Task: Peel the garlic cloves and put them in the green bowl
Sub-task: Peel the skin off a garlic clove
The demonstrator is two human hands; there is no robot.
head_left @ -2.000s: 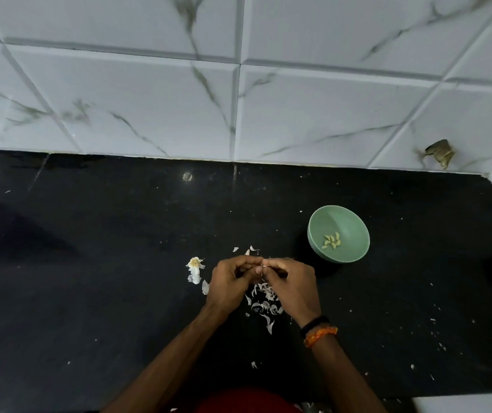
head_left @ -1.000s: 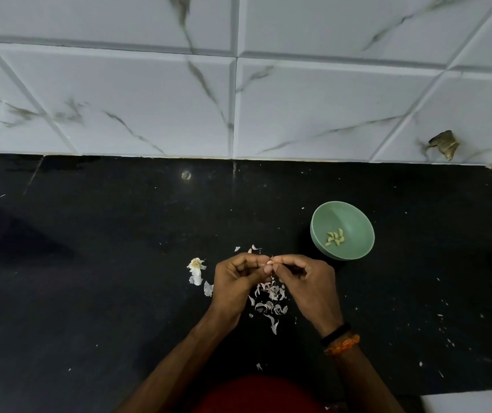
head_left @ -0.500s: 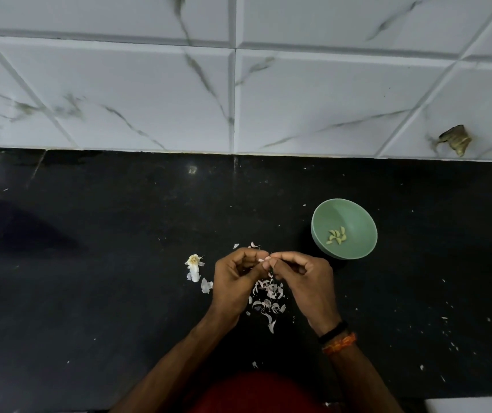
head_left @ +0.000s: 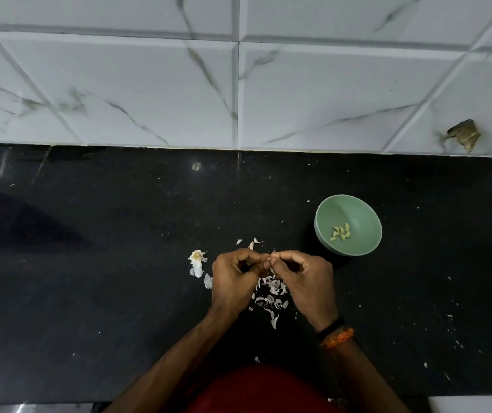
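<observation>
- Head view: both hands meet over the middle of the black worktop (head_left: 119,293), fingers curled inward. The left hand (head_left: 234,280) and right hand (head_left: 307,281) touch at the fingertips, pinching a small garlic clove (head_left: 271,256) between them; only a pale sliver of it or its skin shows there, so how much skin is left on it cannot be told.
- Under and between the hands lies a heap of peeled skins (head_left: 270,293), with a few more flakes just beyond the knuckles. A garlic remnant (head_left: 196,262) sits just to the left of the left hand.
- The green bowl (head_left: 358,210) stands toward the right back of the worktop, near the right hand but apart from it, with a few peeled cloves (head_left: 340,232) at its bottom.
- Against the pictures of a moment ago, little has changed: the hands hold the same pinch at the same spot, the bowl's contents look the same, and the skin heap looks much alike. The slight shift of everything seems to be the camera's.
- My reading: this clove is mid-peel and not yet ready for the bowl; the carry to the right comes next.
</observation>
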